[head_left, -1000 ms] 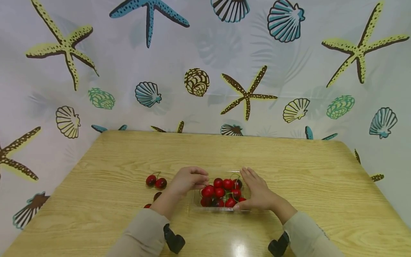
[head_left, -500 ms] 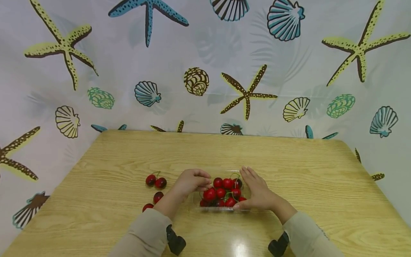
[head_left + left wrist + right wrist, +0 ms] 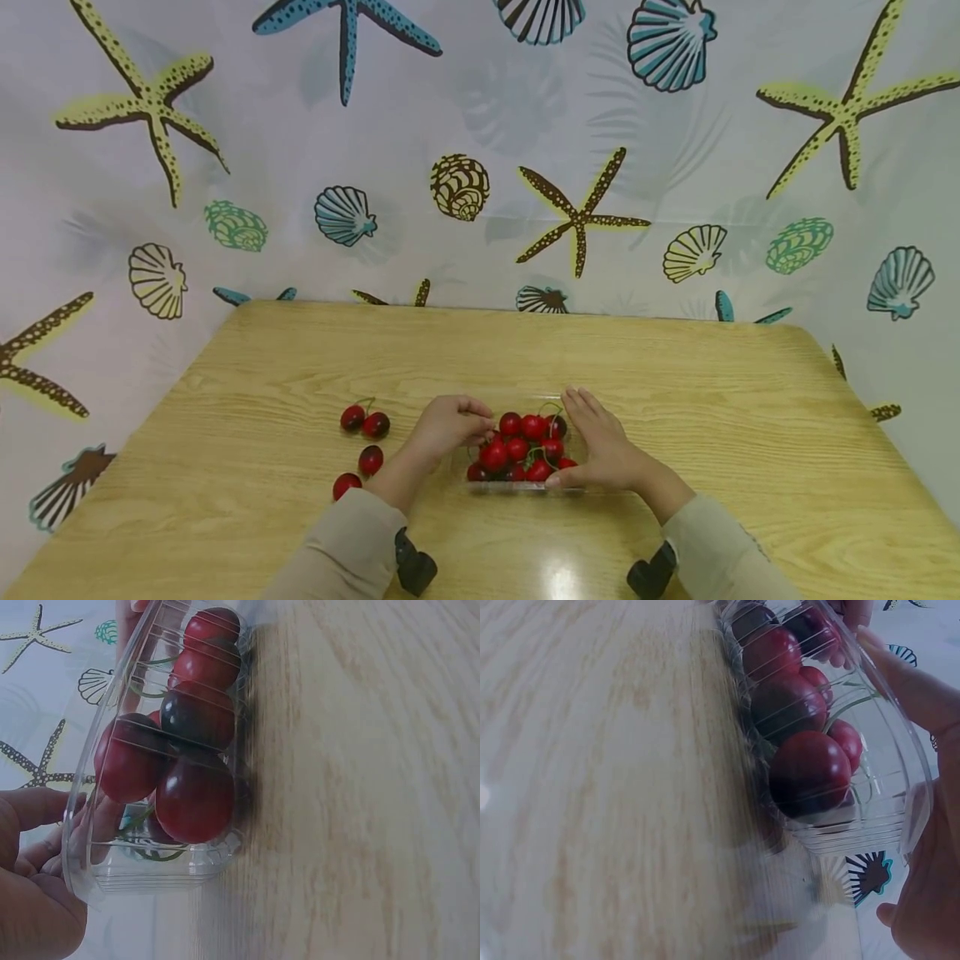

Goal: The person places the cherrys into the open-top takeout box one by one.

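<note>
A clear plastic box (image 3: 510, 487) full of red cherries (image 3: 517, 450) stands on the table. Over the box's left end is my left hand (image 3: 446, 427), its fingertips drawn together just above a cherry (image 3: 493, 456), apparently pinching its stem; the contact is too small to see clearly. My right hand (image 3: 603, 450) spans the right end, thumb at the near rim and fingers at the far rim, holding the box. In the left wrist view, the box wall (image 3: 112, 889) partly covers the left fingers (image 3: 37, 806). In the right wrist view, the right thumb (image 3: 907, 682) lies along the rim.
Left of the box lie a joined pair of cherries (image 3: 364, 421), a single cherry (image 3: 371, 460) and another cherry (image 3: 347, 485) beside my left forearm. The wooden table (image 3: 675, 367) ends at a shell-patterned cloth (image 3: 420, 125) behind.
My left hand has shifted slightly right and down, and the cherry under its fingertips has settled lower and further right among the others. The right hand and the box stay in place.
</note>
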Tool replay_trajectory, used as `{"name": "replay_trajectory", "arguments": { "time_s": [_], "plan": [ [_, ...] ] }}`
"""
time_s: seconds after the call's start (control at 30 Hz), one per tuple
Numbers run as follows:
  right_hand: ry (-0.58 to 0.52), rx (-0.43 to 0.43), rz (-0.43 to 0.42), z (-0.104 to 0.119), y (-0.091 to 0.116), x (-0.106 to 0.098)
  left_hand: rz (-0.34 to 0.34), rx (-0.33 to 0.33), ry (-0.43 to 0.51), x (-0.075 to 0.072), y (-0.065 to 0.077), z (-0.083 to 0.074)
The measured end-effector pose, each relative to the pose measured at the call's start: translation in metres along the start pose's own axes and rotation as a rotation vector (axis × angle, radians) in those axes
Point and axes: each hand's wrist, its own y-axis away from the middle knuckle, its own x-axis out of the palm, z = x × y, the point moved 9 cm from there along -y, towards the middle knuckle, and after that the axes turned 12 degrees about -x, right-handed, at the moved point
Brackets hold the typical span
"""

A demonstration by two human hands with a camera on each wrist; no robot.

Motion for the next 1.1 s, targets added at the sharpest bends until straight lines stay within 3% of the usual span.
{"name": "replay_trajectory", "arguments": {
  "time_s": [0.5,0.67,1.1],
  "plan": [
    [0.014,0.025,0.010,-0.002,-0.002,-0.003,-0.033,-0.015,-0.006,-0.010,-0.001,-0.005],
    [0.011,0.034,0.016,-0.002,-0.001,-0.002,0.003,-0.014,0.001,-0.015,-0.003,-0.005],
    [0.008,0.030,0.012,-0.002,-0.001,-0.002,0.042,-0.046,0.040,-0.049,-0.004,-0.004]
  ]
}}
